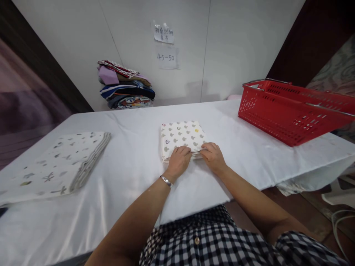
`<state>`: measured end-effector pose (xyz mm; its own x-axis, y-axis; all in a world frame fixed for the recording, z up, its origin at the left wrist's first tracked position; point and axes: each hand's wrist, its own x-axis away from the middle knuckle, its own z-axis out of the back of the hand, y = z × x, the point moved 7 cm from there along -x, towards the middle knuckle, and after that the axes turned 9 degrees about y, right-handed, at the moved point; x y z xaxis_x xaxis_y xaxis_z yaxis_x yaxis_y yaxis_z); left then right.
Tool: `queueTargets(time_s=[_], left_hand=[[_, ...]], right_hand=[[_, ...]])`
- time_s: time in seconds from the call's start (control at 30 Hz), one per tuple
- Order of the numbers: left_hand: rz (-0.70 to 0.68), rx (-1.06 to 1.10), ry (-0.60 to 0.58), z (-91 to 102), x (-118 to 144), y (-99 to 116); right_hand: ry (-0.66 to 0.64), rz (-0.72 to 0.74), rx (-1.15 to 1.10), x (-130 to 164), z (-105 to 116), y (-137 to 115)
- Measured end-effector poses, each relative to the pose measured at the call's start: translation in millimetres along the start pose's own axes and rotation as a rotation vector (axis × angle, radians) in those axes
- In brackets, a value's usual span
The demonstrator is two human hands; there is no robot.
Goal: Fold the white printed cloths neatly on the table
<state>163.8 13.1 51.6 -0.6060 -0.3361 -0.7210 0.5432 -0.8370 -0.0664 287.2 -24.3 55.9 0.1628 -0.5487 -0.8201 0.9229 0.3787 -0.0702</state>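
A small folded white cloth [183, 135], printed with grey mushroom-like shapes and a few coloured ones, lies in front of me in several layers. My left hand [179, 159] has its fingers curled at the near edge of the cloth, close to the middle. At the near right corner, my right hand [213, 156] pinches the same edge between thumb and fingers. Both hands are closed on the layers, and the thumbs are partly hidden. A bracelet circles my left wrist.
A larger folded cloth [66, 162] with leaf prints lies at the left on the white-covered table [133, 166]. Against the back wall stands a stack of folded fabrics [127, 90]. A red basket [288, 114] with metal handles occupies the right side. Paper signs [168, 58] hang on the wall.
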Motion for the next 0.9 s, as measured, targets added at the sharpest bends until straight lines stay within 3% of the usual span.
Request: queueTargets(time_s=[0.37, 0.53, 0.63, 0.9], left_hand=[[0.052, 0.059, -0.079, -7.2, 4.1, -1.6], [0.086, 0.09, -0.042, -2.6, 3.7, -4.6], [0.175, 0.126, -0.024, -2.3, 4.0, -13.0], [0.263, 0.179, -0.176, -9.2, -5.4, -19.9]], right_hand=[[-0.116, -0.024, 0.002, 3.3, -10.1, 2.4], [-0.135, -0.035, -0.011, 2.8, -9.4, 2.5], [-0.128, -0.042, -0.059, 2.9, -8.9, 3.9], [-0.155, -0.185, -0.195, 2.4, -11.9, 17.5]])
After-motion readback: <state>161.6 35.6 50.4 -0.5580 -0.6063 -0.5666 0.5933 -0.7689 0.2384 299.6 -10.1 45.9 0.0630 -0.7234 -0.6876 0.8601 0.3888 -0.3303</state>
